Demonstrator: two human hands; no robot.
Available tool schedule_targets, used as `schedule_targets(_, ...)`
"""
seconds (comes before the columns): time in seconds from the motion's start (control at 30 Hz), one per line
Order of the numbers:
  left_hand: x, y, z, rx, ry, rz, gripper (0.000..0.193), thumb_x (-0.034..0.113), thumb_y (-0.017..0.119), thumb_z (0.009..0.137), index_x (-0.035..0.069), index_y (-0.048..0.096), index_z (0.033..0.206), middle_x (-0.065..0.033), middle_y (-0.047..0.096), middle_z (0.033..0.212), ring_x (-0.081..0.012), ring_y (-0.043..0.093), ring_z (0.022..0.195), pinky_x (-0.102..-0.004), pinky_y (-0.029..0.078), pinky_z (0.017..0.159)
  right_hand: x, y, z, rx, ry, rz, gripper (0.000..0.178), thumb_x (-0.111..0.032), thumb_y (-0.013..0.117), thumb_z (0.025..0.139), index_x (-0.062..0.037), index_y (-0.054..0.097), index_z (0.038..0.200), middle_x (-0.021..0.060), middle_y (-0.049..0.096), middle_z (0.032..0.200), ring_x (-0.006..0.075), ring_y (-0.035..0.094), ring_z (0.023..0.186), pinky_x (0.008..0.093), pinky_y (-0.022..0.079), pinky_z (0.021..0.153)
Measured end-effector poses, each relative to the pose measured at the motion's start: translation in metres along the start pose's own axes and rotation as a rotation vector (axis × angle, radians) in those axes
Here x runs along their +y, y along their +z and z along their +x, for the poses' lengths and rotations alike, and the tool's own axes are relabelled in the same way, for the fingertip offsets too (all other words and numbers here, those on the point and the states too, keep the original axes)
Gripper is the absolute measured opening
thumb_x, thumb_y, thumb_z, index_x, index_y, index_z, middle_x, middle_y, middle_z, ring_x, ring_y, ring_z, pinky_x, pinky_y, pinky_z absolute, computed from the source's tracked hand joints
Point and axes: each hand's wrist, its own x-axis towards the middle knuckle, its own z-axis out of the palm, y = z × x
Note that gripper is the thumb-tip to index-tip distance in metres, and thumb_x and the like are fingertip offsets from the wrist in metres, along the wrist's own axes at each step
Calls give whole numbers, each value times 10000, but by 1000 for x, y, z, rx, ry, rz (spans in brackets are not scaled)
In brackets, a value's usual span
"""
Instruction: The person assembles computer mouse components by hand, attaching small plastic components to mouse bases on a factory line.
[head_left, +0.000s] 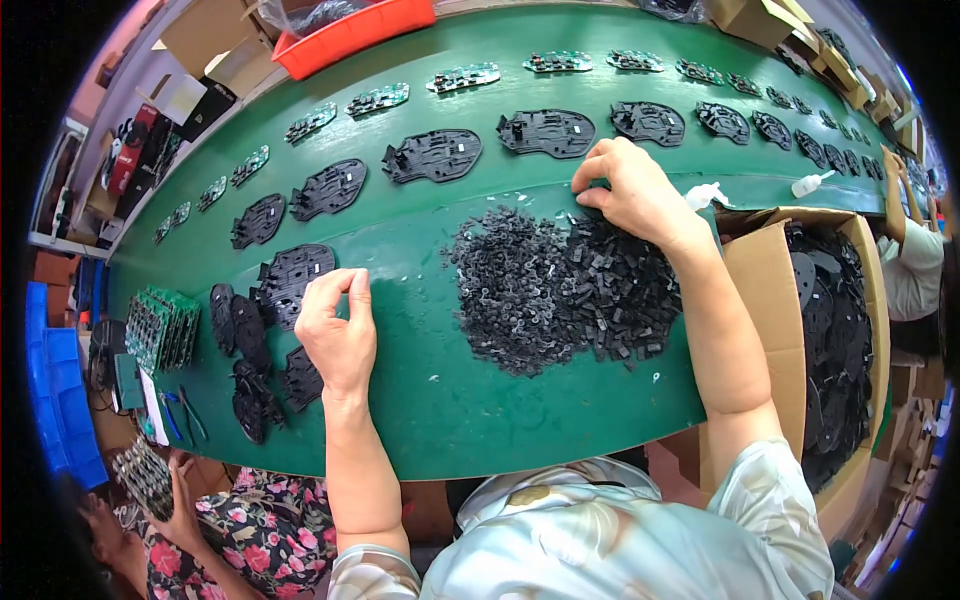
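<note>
My left hand (340,325) is closed, thumb against curled fingers, beside a black plastic shell (296,272) on the green table. Whatever it may hold is hidden. Over the far right edge of a heap of small black parts hovers my right hand (628,192), its thumb and fingers drawn together in a pinch; I cannot make out anything between them. The heap has small ring-ended pieces (505,300) on its left and small black blocks (630,305) on its right. Beyond the right hand runs a row of black shells (547,134), with green circuit boards (464,78) lined up behind.
An open cardboard box (765,300) of black shells stands at the right. White squeeze bottles (706,195) lie near it. Stacked circuit boards (163,328) and pliers (192,413) sit at the left. A co-worker's hand (180,505) holds boards there. A red bin (365,32) is behind.
</note>
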Motion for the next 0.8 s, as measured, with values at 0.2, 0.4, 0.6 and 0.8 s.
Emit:
schedule_targets(0.2, 5, 9, -3, -9, 17, -33, 45, 77, 706, 805, 40, 684, 814, -91, 684, 824, -243, 643, 795, -342, 488, 756, 6, -1, -8, 72, 7, 0, 67, -32, 695, 679, -27, 644, 722, 127, 597, 835, 330, 562, 887, 415, 445, 822)
schedule_targets(0.4, 4, 11, -6, -3, 26, -55, 42, 71, 700, 797, 46, 667, 795, -74, 670, 798, -256, 620, 767, -356, 465, 724, -18, -21, -7, 55, 86, 109, 115, -51, 710, 712, 15, 641, 776, 121, 623, 820, 272, 598, 811, 365, 463, 739)
schedule_targets(0.6, 1, 9, -2, 5, 45, -12, 43, 38, 701, 809, 5, 680, 828, -104, 680, 820, -218, 647, 767, -306, 502, 713, -32, -37, -9, -12, 188, 317, 112, -51, 683, 763, 36, 645, 821, 53, 627, 665, 101, 531, 611, 276, 443, 592)
schedule_targets(0.8, -18, 3, 4, 144, -14, 34, 61, 71, 697, 800, 31, 682, 843, -96, 679, 858, -262, 630, 823, -358, 487, 745, -38, -45, -10, 16, 159, 382, 95, -42, 682, 778, 35, 641, 817, 19, 605, 653, 68, 506, 605, 249, 425, 569)
